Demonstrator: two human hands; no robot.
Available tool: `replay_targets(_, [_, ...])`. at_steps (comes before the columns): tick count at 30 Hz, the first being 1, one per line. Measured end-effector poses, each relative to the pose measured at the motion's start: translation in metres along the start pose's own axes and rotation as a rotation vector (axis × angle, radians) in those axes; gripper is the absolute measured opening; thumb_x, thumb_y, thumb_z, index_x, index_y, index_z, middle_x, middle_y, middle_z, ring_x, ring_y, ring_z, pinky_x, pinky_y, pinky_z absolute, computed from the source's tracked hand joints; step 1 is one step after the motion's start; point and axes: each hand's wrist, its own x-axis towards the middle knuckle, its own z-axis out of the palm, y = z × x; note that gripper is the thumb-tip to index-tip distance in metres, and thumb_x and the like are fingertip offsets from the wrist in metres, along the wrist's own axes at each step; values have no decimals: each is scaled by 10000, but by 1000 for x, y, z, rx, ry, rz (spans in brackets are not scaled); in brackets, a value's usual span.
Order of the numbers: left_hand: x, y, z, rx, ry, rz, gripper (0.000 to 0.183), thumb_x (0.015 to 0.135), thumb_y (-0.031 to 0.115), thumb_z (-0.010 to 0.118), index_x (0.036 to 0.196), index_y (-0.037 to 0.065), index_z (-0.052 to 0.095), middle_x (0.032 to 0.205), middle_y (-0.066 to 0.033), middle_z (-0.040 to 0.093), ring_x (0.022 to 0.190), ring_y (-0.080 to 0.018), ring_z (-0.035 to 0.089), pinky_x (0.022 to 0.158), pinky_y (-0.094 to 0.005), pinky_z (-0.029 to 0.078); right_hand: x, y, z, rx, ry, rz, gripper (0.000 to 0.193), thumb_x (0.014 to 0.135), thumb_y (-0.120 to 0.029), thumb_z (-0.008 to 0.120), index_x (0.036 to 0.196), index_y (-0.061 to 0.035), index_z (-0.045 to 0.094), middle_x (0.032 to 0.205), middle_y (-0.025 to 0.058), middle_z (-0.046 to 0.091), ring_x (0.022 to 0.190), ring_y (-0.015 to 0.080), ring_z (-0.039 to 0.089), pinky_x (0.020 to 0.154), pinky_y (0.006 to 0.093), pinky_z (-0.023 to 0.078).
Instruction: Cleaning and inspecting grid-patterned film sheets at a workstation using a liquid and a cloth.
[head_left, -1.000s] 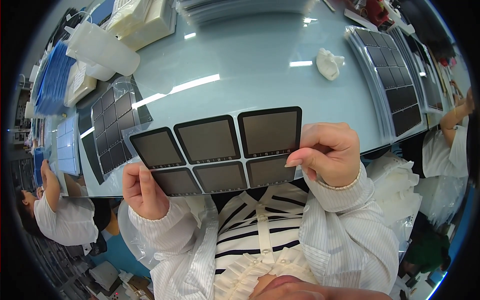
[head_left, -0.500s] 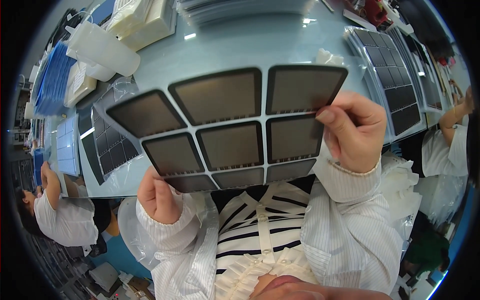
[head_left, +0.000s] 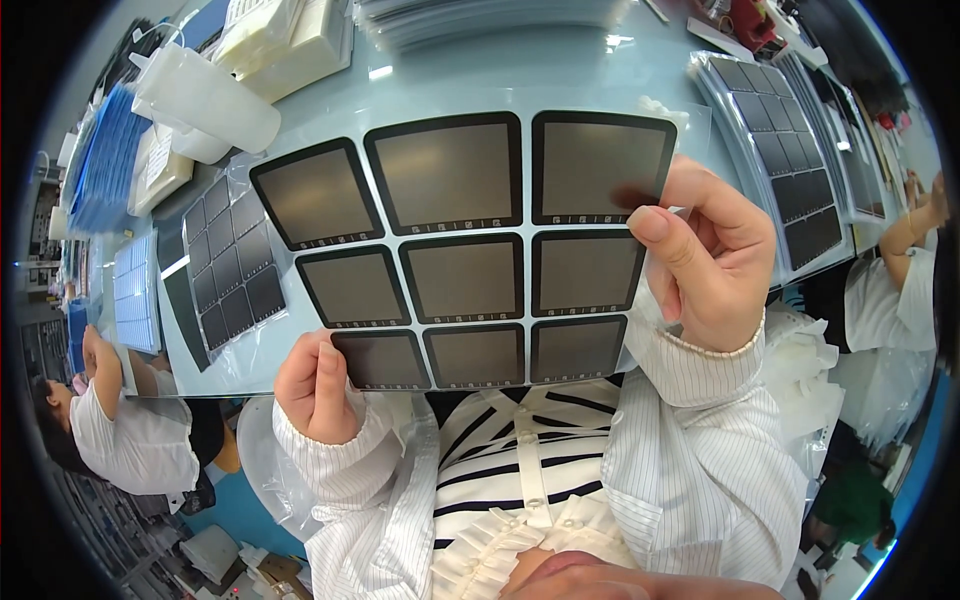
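Observation:
Between my two hands I hold up a clear sheet (head_left: 460, 277) printed with several dark grey, black-bordered panels in a grid. Its surface is tilted toward me, and each panel has a row of small marks along its lower border. My left hand (head_left: 318, 390) pinches the sheet's lower left corner between thumb and fingers. Higher up, my right hand (head_left: 715, 255) grips its right edge with the thumb on the near face. On the table to the left lies a similar panelled sheet (head_left: 232, 258) in clear film.
A bluish glass-topped table (head_left: 440, 80) spreads beneath. At the back left stand a translucent white jug (head_left: 205, 105), white boxes (head_left: 290, 45) and a blue stack of sheets (head_left: 100, 160). More dark panelled sheets (head_left: 780, 150) lie at the right. Co-workers sit on both sides.
The sheet has tilted up to face me more fully, so its lower row of panels shows better. My hands keep their grip in nearly the same places.

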Motion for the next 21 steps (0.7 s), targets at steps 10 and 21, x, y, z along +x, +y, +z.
replay_targets(10, [1, 19, 21, 51, -110, -63, 215, 892, 138, 507, 787, -42, 555, 587, -30, 517, 506, -76, 439, 484, -202, 334, -5, 3, -23, -29, 99, 1, 56, 790, 27, 612, 810, 71, 585, 759, 60, 554, 362, 14, 363, 320, 154, 213])
replay_targets(21, [7, 33, 33, 87, -365, -82, 186, 851, 113, 552, 718, -16, 533, 558, -62, 531, 473, -149, 508, 474, -235, 393, -10, 7, -56, -28, 83, -38, 101, 804, 7, 609, 877, 72, 587, 815, 105, 604, 328, 19, 361, 311, 151, 196])
